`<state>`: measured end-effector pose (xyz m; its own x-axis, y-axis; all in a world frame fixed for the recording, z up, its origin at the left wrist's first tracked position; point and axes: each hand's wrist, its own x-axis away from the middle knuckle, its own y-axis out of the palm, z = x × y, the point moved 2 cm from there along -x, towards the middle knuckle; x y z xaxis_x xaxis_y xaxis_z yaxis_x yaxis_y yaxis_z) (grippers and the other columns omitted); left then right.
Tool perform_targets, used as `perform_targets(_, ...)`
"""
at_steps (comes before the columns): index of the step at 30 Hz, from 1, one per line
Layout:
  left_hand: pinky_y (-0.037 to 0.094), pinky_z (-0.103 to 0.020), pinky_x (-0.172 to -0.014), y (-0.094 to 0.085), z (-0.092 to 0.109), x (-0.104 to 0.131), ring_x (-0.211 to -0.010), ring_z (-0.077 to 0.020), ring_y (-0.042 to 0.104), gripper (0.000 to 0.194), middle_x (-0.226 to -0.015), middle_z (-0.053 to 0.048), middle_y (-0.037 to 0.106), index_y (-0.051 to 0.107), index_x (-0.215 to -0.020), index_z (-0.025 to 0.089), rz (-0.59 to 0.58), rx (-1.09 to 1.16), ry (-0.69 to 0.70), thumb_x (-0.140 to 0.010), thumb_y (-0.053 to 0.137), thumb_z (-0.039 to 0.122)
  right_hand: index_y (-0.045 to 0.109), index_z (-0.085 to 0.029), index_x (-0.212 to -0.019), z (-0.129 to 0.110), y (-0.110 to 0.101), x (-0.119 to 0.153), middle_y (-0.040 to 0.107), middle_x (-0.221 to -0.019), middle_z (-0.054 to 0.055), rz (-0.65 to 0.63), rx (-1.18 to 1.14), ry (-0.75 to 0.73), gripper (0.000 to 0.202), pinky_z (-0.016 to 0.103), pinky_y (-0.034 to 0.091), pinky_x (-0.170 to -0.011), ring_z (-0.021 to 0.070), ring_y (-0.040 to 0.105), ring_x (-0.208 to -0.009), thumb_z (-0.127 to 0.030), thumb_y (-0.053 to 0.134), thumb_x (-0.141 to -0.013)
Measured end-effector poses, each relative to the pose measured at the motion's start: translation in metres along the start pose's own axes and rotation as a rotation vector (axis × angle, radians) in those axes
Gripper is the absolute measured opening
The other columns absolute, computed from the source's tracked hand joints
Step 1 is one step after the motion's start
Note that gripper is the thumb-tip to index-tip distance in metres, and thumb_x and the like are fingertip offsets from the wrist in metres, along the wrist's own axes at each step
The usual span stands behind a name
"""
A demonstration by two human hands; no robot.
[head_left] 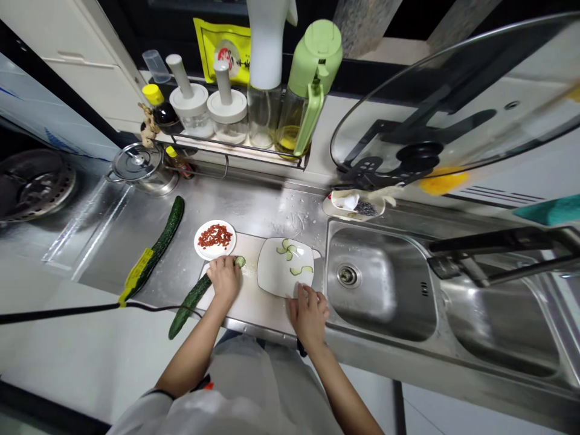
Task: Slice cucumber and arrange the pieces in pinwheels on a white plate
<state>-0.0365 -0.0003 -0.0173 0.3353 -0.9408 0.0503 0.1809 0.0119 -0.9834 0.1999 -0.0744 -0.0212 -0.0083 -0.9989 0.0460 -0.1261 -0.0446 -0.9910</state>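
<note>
On the cutting board (249, 296), my left hand (225, 277) is closed over a cucumber (190, 303), whose cut end shows beyond the fingers. My right hand (310, 311) is at the near right edge of a white square plate (269, 260), its fingers bent; what they hold, if anything, is hidden. A black handle (301, 348) shows just below that hand. Several thin green-edged slices (289, 249) lie on the plate. A small round white dish (197, 241) of red berries (214, 236) sits behind my left hand.
A second cucumber (168, 232) with a yellow label lies at left, near a lidded steel pot (147, 172). Behind stands a rack (254, 148) with jars and a green oil bottle (312, 72). A double sink (385, 305) is at right, beneath a large glass lid (408, 103).
</note>
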Motion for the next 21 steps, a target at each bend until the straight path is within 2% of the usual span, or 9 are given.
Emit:
perform_targets(7,0.027,-0.039,-0.08,0.001,0.0004,-0.0034,-0.099,-0.0281,0.042,0.026,-0.1,-0.011,0.063,0.064,-0.104,0.021,-0.064,-0.003,0.003,-0.086,0.047,0.03,0.05,-0.02,-0.13,-0.0009,0.0007,0.0013,0.05,-0.127,0.013,-0.01,0.005,-0.01,0.044,0.042,0.037,-0.081,0.0315,0.036,-0.115,-0.039,0.04,-0.092)
perform_targets(21,0.025,-0.038,-0.077,0.0027,0.0014,-0.0047,-0.097,-0.0266,0.046,0.024,-0.093,-0.009,0.065,0.065,-0.101,0.023,-0.071,0.007,0.042,-0.086,0.046,0.027,0.052,-0.022,-0.128,-0.0026,-0.0025,0.0018,0.051,-0.124,0.013,-0.02,-0.018,-0.037,0.041,0.043,0.037,-0.081,0.0304,0.036,-0.116,-0.036,0.042,-0.091)
